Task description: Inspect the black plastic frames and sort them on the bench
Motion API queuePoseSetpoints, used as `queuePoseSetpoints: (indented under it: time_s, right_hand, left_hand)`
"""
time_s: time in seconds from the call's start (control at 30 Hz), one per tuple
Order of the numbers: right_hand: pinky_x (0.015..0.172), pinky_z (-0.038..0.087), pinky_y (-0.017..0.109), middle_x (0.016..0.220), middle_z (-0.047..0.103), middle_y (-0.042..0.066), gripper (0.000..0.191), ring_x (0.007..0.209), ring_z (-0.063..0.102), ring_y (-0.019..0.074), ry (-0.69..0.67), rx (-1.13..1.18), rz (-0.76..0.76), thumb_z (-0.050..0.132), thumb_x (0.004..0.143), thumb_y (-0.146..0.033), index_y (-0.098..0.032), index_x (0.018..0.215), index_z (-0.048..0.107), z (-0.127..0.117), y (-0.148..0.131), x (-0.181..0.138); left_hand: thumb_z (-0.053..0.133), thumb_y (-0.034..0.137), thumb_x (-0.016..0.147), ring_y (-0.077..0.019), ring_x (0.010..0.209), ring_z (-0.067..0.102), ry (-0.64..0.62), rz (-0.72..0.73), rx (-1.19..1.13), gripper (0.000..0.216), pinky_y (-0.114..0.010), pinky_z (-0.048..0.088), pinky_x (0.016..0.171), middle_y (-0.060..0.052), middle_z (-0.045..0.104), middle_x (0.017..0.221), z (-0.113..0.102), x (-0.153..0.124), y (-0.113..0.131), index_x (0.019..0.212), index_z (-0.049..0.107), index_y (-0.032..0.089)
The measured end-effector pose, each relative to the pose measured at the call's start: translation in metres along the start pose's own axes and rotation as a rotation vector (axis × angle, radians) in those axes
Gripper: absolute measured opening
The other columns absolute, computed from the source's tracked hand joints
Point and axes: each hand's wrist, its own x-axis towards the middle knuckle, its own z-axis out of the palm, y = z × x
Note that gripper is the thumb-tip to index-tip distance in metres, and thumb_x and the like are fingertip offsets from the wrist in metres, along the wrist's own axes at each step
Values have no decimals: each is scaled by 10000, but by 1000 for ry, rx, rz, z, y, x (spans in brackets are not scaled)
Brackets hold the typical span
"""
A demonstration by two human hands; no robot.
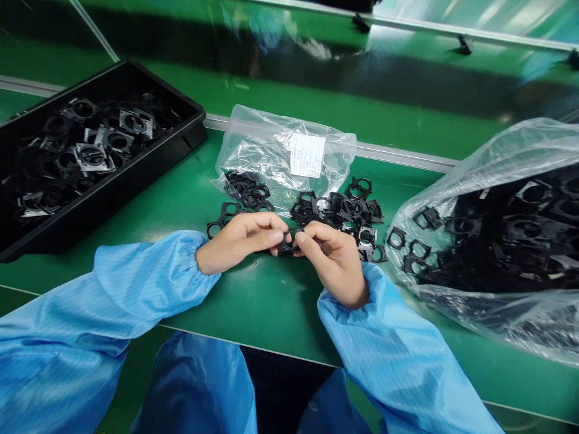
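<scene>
Between my fingertips, just above the green table (266, 301), is a small black plastic ring part (286, 246), mostly covered by the fingers. My left hand (244, 240) pinches its left side, and my right hand (332, 256) pinches the right side with thumb and index finger. Whether it is one part or two pressed together, I cannot tell. Right behind my hands lies a loose pile of black ring frames (337, 208). A flatter group of thin black rings (248, 191) lies behind my left hand, partly in or under a clear bag.
At the left stands a black bin (181, 129) holding many ring frames with silvery pieces. A clear zip bag (266, 141) with a white label (307, 155) lies at the back. On the right, a large clear plastic bag (434, 196) spills black parts. A metal rail (402, 157) edges the table's back.
</scene>
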Motion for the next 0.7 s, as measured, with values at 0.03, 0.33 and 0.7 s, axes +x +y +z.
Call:
queuePoseSetpoints:
  time_s: [0.03, 0.33, 0.7]
  right_hand:
    - [611, 489, 270, 686, 609, 6, 447, 636, 560, 128, -2, 2, -4, 697, 938, -548, -193, 676, 627, 1, 0, 0]
    - [612, 492, 265, 772, 583, 16, 319, 697, 566, 138, 10, -52, -89, 708, 951, -416, -206, 729, 616, 3, 2, 1]
    - [655, 548, 273, 804, 670, 23, 79, 717, 636, 147, 11, -120, -123, 736, 910, -270, -199, 877, 730, 4, 5, -1]
  left_hand:
    - [846, 490, 824, -136, 675, 641, 20, -5, 35, 365, -266, 562, 656, -39, 695, 795, 0, 0, -1, 853, 740, 142]
    - [851, 409, 820, -137, 714, 677, 48, 34, 145, 313, -253, 579, 693, -14, 679, 783, 2, -1, -3, 885, 671, 161]
    - [857, 492, 802, -171, 673, 736, 227, 128, 163, 384, -289, 628, 657, -41, 745, 770, 5, 2, -6, 870, 699, 149]
